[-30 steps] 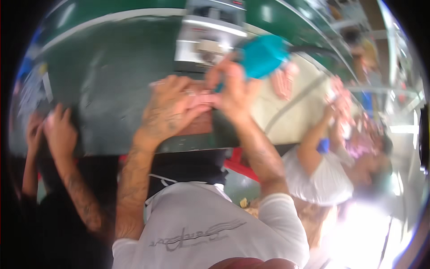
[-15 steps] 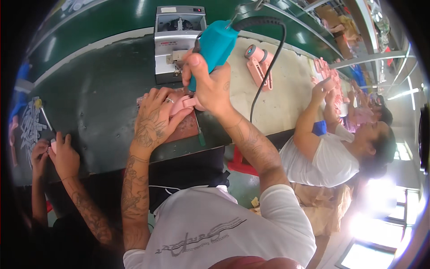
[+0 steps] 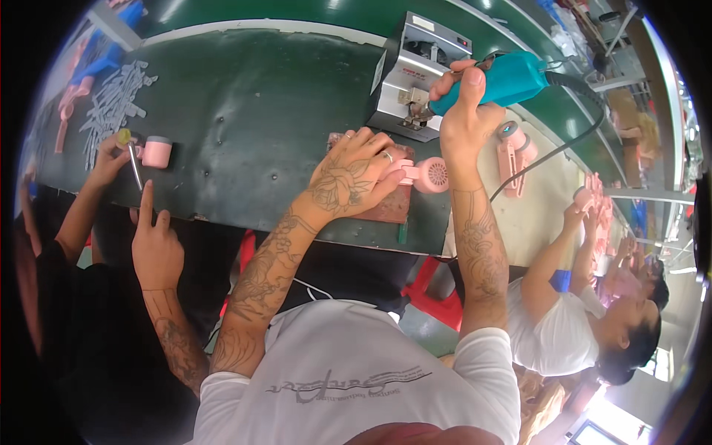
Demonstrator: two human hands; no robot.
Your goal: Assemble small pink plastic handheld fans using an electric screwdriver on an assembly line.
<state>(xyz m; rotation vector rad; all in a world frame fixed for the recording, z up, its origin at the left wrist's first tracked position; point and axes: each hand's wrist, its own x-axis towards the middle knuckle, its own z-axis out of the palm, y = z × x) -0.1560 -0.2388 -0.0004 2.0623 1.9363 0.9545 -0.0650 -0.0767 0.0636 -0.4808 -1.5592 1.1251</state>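
My right hand (image 3: pixel 472 111) is wrapped round a teal electric screwdriver (image 3: pixel 515 80), whose cable runs off to the right. Its tip is at the front outlet of a silver screw feeder (image 3: pixel 393 93); whether they touch I cannot tell. My left hand (image 3: pixel 347 178) is closed over a pink handheld fan (image 3: pixel 432 176), its round slotted head sticking out to the right past my thumb. Under that hand lies a reddish-brown board (image 3: pixel 387 213) on the dark green bench; the fan's other end is hidden by my fingers.
Another pink fan (image 3: pixel 512 167) lies on a pale mat at right. At left, a co-worker's hands (image 3: pixel 158 248) are by a thin screwdriver (image 3: pixel 135 165), a pink cup-shaped part (image 3: pixel 156 152) and piled grey strips (image 3: pixel 111 104). A person in white (image 3: pixel 552 326) sits at right.
My right hand has lifted the electric screwdriver off the pink fan and brought its tip to the screw feeder. The fan's round head now shows. The whole view has shifted leftward.
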